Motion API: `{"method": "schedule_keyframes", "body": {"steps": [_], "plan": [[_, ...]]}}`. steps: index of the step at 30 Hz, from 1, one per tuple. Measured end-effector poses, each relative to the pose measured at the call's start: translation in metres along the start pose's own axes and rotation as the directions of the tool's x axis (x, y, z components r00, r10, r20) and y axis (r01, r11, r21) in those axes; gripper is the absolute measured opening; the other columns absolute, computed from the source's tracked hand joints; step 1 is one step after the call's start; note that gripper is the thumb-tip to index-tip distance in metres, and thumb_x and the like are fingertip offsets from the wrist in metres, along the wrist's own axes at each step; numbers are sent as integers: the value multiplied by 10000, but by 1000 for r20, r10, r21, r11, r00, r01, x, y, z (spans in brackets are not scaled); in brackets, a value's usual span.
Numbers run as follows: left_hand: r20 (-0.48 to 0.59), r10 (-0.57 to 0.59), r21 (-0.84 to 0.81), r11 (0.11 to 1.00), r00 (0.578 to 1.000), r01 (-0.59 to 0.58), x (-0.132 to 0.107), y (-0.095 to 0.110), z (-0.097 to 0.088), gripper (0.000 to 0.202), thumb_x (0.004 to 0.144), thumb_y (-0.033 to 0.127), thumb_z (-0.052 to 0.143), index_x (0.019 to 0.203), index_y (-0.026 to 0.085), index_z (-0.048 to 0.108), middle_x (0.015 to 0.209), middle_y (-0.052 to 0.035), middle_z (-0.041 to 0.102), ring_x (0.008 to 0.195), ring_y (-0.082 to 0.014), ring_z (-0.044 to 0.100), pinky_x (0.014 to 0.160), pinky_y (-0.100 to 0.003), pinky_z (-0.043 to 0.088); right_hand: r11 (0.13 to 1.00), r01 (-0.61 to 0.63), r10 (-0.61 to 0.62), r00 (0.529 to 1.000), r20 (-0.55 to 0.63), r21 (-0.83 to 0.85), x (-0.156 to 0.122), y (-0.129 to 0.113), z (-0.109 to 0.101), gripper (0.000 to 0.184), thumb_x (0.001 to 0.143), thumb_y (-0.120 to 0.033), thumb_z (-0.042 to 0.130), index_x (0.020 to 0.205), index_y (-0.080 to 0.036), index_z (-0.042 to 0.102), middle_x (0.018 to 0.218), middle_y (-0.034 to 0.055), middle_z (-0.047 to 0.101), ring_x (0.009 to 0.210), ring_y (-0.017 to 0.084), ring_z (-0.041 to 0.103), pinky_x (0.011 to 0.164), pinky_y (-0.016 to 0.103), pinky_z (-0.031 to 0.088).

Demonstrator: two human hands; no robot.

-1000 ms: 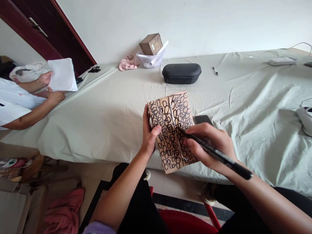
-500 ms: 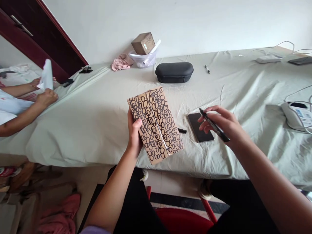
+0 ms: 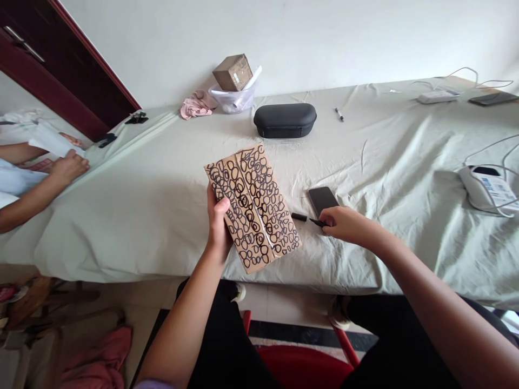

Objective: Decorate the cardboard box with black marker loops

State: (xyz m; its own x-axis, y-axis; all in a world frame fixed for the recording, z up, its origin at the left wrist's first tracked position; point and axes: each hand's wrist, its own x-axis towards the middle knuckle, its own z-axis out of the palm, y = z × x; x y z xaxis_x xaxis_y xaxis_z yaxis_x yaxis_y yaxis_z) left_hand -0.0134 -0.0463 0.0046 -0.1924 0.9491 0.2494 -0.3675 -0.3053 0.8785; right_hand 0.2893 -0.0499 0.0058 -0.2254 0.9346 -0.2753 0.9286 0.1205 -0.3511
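Observation:
My left hand (image 3: 219, 219) grips the left edge of a cardboard box (image 3: 253, 208), thumb on its front face. Drawn black circles cover that face, and a taped seam runs down its middle. The box is held tilted above the cloth. Low over the table, my right hand (image 3: 340, 222) pinches a black marker (image 3: 317, 222), its tip pointing left. Just left of that tip lies the black marker cap (image 3: 299, 216), close to the box's right edge. A smartphone (image 3: 322, 200) lies behind my right hand, which hides its lower part.
A black hard case (image 3: 285, 120) stands toward the wall, with a small pen (image 3: 339, 114) to its right. Further left are a plastic basin (image 3: 233, 101) bearing a small carton (image 3: 232, 72), and a pink cloth (image 3: 198, 104). A corded white device (image 3: 488, 189) sits right. At far left, another person's hands (image 3: 70, 165) hold white material.
My right hand has moved down and left with the marker, from above the phone to beside the cap. The other person's white material has dropped lower. My left hand still holds the box.

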Motion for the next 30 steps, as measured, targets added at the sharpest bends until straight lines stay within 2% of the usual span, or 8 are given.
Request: {"method": "schedule_keyframes", "body": {"steps": [9,16,22,26,30], "plan": [[36,32,20,999,999,-33,2,3,3,639,840,531,699,1430,337,549,1430,-61,643,1369,-357,584,1104,-501,531,998,41,-45,996,-75,-58,8,-5,22,221,861,-141,619,1032,-161,758,988,89,714,881,231,655,713,315,414],[40,27,30,999,999,-28,2,3,2,667,834,547,702,1440,331,525,1424,-76,640,1416,-365,546,1118,-503,520,997,73,-71,977,-201,4,13,-21,37,314,938,-88,572,1219,-91,714,1174,138,674,974,245,674,878,343,490],[43,18,6,1000,999,-18,2,4,3,621,850,500,686,1428,329,536,1425,-72,639,1415,-358,548,1130,-499,510,993,115,-113,959,-262,-7,17,-20,47,351,934,-54,522,1226,-84,715,1164,172,661,1121,305,638,1009,396,492],[52,26,40,999,998,-28,1,4,3,615,844,558,696,1399,345,539,1395,-71,651,1389,-364,570,1099,-514,529,990,141,-137,950,-280,-6,19,-17,53,363,930,-61,500,1221,-95,714,1138,172,651,1128,317,611,1003,406,490],[51,15,42,999,999,-17,0,4,2,611,849,551,695,1404,353,535,1406,-65,647,1395,-361,566,1093,-509,532,981,195,-185,922,-340,-4,22,-19,59,438,906,-27,459,1272,-93,690,1156,175,637,1131,319,569,1012,412,480]]}}
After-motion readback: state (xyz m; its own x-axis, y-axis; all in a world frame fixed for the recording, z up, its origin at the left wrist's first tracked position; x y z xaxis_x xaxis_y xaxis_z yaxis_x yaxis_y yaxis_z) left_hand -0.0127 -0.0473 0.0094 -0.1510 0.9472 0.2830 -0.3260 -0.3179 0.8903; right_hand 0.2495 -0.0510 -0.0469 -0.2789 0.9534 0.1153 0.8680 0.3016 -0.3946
